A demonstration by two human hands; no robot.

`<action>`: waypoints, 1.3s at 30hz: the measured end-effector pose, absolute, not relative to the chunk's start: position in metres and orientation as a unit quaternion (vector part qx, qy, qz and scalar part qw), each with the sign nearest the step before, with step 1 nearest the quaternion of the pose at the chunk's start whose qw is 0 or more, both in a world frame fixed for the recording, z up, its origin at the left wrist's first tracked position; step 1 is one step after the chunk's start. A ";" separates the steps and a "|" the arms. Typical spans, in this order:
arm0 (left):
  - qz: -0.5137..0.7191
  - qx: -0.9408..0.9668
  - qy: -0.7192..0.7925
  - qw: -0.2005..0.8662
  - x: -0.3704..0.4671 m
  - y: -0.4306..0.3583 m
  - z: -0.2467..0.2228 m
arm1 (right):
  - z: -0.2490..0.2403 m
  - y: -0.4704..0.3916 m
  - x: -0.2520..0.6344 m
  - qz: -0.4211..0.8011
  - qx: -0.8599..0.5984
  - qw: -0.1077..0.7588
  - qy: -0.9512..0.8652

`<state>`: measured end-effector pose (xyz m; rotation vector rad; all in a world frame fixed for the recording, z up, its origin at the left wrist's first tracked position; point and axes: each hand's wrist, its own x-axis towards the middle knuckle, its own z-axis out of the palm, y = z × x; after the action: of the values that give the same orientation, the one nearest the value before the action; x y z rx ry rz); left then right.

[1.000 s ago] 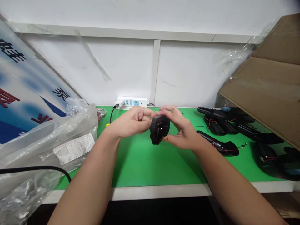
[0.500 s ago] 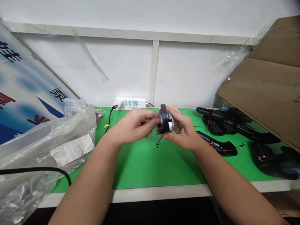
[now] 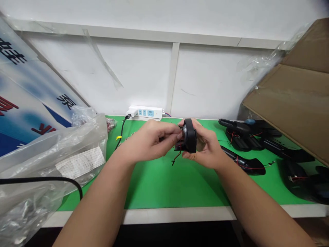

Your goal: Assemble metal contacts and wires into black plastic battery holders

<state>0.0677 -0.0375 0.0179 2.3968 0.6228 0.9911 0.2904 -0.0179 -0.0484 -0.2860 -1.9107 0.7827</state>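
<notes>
Above the green mat, my right hand (image 3: 207,145) is wrapped round a black round-headed housing (image 3: 190,137) and holds it from its right side. Some silvery surface shows inside the housing's left edge. My left hand (image 3: 158,142) is closed, with thumb and forefinger pinched together at that inner side. Whatever the pinch holds is too small or hidden to make out. Thin red and black wires (image 3: 176,157) with a small dark connector dangle below the housing.
Several black curved housings (image 3: 248,164) with red wires lie at right, beside a cardboard box (image 3: 290,92). A white power strip (image 3: 146,112) with a plugged cable stands by the wall. At left lies a clear plastic bag (image 3: 46,154) bearing a printed paper label (image 3: 81,163).
The housing has turned, so its black outer band faces me more and less of the silvery inside shows. Both hands have shifted slightly right in the picture, as has the background.
</notes>
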 end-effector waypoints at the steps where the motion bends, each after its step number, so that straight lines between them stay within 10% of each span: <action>1: 0.362 0.872 0.224 0.242 0.068 -0.037 0.018 | -0.048 -0.018 0.290 0.320 -0.109 0.505 -0.794; 39: 0.244 0.700 0.305 0.598 0.059 -0.022 0.013 | -0.042 -0.026 0.286 0.383 -0.098 0.439 -0.807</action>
<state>0.0586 -0.0221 0.0130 1.6238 0.7084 0.5659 0.2857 -0.0257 -0.0425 -0.2446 -2.0045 0.9520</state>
